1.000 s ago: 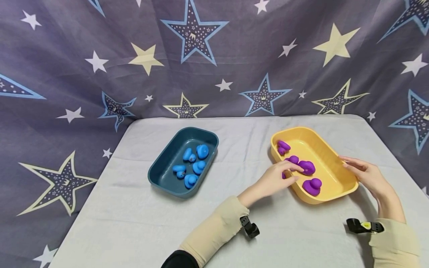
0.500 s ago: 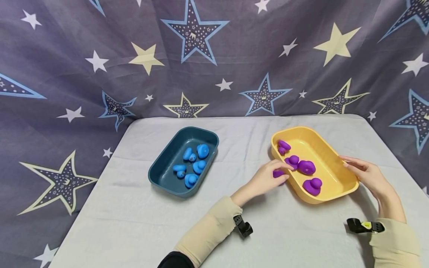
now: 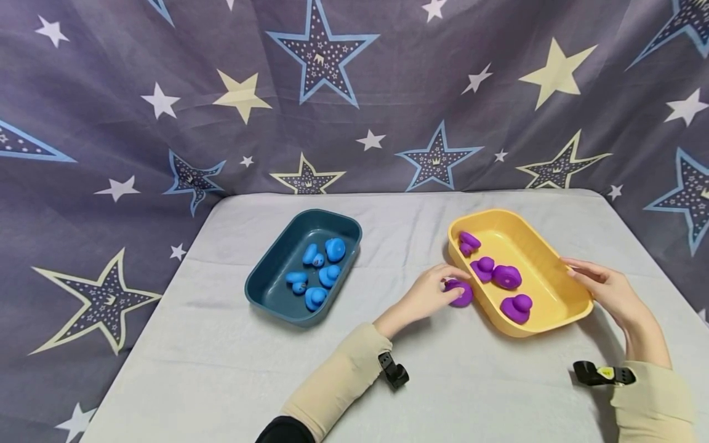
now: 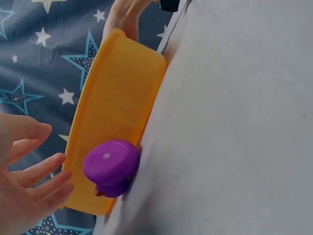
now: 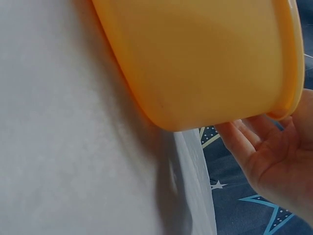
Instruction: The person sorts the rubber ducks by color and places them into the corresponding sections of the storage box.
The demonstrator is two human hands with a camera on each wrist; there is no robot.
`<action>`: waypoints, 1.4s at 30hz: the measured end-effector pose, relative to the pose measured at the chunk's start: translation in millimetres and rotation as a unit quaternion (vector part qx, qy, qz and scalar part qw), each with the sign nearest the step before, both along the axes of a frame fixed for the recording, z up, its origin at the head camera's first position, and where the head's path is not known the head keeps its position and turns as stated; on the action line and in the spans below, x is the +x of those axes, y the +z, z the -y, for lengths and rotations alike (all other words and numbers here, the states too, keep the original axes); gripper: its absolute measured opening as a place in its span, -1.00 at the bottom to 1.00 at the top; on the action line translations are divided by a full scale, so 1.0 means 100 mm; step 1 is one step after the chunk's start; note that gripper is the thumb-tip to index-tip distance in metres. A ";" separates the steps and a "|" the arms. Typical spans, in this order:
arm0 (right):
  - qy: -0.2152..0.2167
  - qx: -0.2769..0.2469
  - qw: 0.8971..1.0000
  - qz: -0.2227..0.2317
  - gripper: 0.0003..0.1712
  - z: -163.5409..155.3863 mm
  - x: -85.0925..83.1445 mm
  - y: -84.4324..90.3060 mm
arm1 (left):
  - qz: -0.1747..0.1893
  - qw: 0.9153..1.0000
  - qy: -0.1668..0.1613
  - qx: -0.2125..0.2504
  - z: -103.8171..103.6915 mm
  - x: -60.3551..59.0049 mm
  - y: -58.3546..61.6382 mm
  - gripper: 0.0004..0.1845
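Observation:
On the cloth beside the yellow bin [image 3: 540,246] lies a purple rubber duck [image 3: 462,295], its flat underside facing outward in the left wrist view. My left hand [image 3: 429,292] is right next to this duck [image 4: 111,161], its fingers spread and, in the left wrist view, apart from it. Several other purple ducks [image 3: 516,309] lie inside the bin along its left side. At the bin's right side, my right hand [image 3: 615,295] touches the rim and outer wall with extended fingers. In the right wrist view, the bin wall [image 5: 205,63] partly hides these fingers [image 5: 239,142].
To the left stands a dark teal bin [image 3: 266,301] holding several blue rubber ducks [image 3: 316,298]. A pale cloth [image 3: 221,369] covers the table. Behind it hangs a dark curtain [image 3: 365,74] printed with stars.
My left hand has drawn a purple duck leftward out of the yellow bin, over its rim, onto the cloth, and its fingers have come off the duck. The right hand stays put.

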State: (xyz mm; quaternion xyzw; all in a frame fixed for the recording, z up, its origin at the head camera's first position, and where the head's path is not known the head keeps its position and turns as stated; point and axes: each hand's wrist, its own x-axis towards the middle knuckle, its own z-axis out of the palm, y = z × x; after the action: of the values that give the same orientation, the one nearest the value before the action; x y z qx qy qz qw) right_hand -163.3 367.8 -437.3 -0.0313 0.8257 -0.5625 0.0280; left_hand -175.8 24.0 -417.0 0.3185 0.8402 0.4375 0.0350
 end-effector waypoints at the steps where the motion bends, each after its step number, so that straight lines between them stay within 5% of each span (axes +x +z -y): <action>1: -0.003 -0.005 1.000 0.002 -0.64 -0.01 0.00 -0.01 | 0.001 1.000 0.003 -0.002 0.00 -0.01 -0.01 -0.71; 12: -0.001 0.000 1.000 0.002 -0.62 -0.02 0.00 -0.02 | 0.014 1.000 0.006 -0.014 0.01 -0.08 -0.14 -0.67; 23: -0.024 0.004 1.000 0.000 -0.37 -0.22 -0.14 -0.34 | 0.024 0.999 0.003 -0.033 0.00 -0.11 -0.18 -0.63; 33: -0.019 -0.002 1.000 -0.004 -0.35 -0.22 -0.13 -0.33 | 0.042 0.997 0.001 -0.067 -0.03 -0.15 -0.22 -0.58; 42: -0.014 0.000 1.000 -0.009 -0.34 -0.22 -0.13 -0.32 | 0.061 0.997 0.004 -0.050 -0.03 -0.18 -0.28 -0.58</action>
State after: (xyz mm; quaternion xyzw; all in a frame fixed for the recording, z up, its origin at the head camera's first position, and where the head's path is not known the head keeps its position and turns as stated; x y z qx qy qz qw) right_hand -176.1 389.8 -469.4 -0.0247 0.8262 -0.5627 0.0128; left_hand -194.2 27.1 -444.6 0.2859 0.8586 0.4134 0.1006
